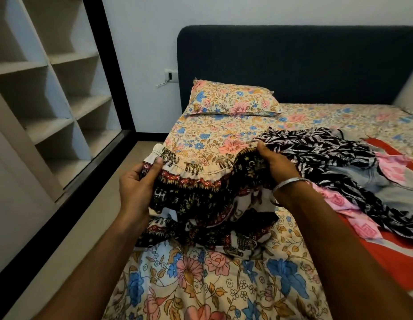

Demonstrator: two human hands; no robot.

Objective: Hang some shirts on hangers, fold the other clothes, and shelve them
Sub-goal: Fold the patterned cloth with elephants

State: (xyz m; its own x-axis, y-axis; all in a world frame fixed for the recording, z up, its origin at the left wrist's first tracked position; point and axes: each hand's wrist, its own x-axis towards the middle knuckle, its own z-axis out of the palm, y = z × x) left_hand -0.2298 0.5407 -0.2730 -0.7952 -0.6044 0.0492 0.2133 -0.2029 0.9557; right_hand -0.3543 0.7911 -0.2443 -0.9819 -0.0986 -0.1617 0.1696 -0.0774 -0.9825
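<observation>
I've got the elephant-print garment (pixel 200 188) up off the bed (pixel 200 285) now, held by its top hem between both hands. My left hand (pixel 137 183) pinches the white gathered corner of that hem, thumb on top, fingers (pixel 143 172) curled underneath the cloth. My right hand (pixel 273 161) grips the dark part of the same hem on the far side, fingers curled down into the fabric, a silver bangle (pixel 289 183) on the wrist. The hem sags in a shallow curve between the two grips, showing a row of small elephants and a red patterned band below. The rest of the garment hangs down bunched, and its lower folds rest in a heap on the floral bedsheet right beneath my wrists.

Just to the right of my right hand lies the pile of other clothes (pixel 339 162): a black-and-white leaf print on top, something denim-grey, a pink floral piece, all on a red cloth (pixel 374 257). A floral pillow (pixel 230 99) sits up by the dark headboard (pixel 293 63). To my left, well apart from the bed, stand the open wardrobe shelves (pixel 62 100).
</observation>
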